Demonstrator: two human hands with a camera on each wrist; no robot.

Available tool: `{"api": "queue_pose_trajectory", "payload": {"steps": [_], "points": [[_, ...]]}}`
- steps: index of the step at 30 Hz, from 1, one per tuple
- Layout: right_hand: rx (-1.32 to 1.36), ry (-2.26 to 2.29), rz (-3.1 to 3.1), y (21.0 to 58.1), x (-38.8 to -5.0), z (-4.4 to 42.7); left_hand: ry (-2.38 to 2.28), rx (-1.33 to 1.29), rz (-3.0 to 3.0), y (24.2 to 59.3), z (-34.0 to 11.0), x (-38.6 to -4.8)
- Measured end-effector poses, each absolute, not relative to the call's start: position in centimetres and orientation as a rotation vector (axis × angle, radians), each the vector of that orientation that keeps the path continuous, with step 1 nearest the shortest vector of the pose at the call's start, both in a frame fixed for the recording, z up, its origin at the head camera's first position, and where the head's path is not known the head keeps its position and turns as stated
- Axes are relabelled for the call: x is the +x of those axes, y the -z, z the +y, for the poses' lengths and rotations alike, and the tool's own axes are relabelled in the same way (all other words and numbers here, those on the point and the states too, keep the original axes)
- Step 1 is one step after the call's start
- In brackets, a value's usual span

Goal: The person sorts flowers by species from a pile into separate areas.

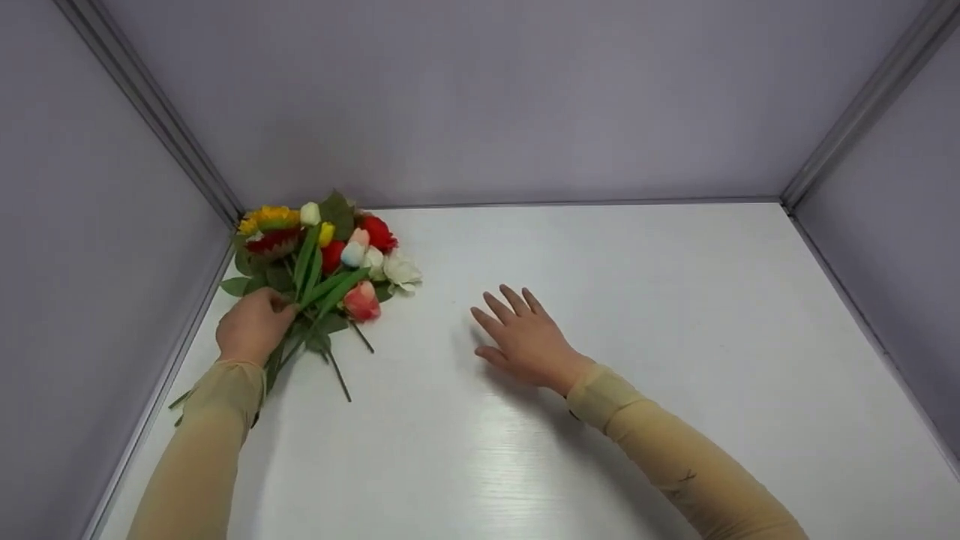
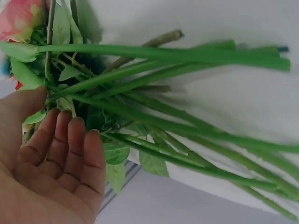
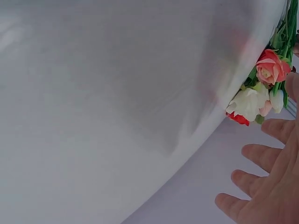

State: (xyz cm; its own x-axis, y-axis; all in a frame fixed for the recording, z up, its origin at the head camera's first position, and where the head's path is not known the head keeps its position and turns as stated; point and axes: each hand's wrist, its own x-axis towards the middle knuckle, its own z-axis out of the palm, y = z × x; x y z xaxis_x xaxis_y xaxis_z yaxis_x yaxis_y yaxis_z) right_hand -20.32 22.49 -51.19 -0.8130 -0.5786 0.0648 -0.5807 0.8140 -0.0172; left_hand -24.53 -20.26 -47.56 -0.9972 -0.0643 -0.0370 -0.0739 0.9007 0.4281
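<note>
A pile of artificial flowers (image 1: pixel 330 262) lies at the table's far left, blooms toward the back and stems toward the front. My left hand (image 1: pixel 253 324) is at the stems, its thumb and index finger pinching a green flower stem (image 2: pixel 70 88) near its upper end. The other fingers curl loosely beside the leaves. Several smooth green stems (image 2: pixel 187 56) and thinner ones fan out from there. My right hand (image 1: pixel 532 346) is over the table's middle with fingers spread and holds nothing. A pink rose (image 3: pixel 272 67) and a white flower (image 3: pixel 250 101) appear beyond it in the right wrist view.
The white table (image 1: pixel 637 300) meets grey-lilac panels at the back, left and right. A metal post (image 1: pixel 165 112) rises at the back left corner, close behind the flowers. Bare stem ends (image 1: pixel 341 379) stick out toward the front.
</note>
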Motion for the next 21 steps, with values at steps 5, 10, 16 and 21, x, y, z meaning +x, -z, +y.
{"api": "queue_pose_trajectory", "payload": {"steps": [5, 10, 16, 21], "points": [[0.97, -0.073, -2.923, 51.3, -20.2, 22.2, -0.771, -0.14, 3.051, 47.9, -20.3, -24.7], [0.975, -0.073, -2.923, 51.2, -20.2, 22.1, -0.899, -0.157, 3.001, 47.3, -19.8, -24.6], [0.974, -0.128, -2.898, 50.9, -20.2, 22.8, -1.091, -0.158, 2.893, 45.5, -18.7, -24.2], [0.934, -0.262, -2.875, 50.2, -20.0, 23.8, -1.223, -0.12, 2.78, 43.5, -16.2, -24.2]]}}
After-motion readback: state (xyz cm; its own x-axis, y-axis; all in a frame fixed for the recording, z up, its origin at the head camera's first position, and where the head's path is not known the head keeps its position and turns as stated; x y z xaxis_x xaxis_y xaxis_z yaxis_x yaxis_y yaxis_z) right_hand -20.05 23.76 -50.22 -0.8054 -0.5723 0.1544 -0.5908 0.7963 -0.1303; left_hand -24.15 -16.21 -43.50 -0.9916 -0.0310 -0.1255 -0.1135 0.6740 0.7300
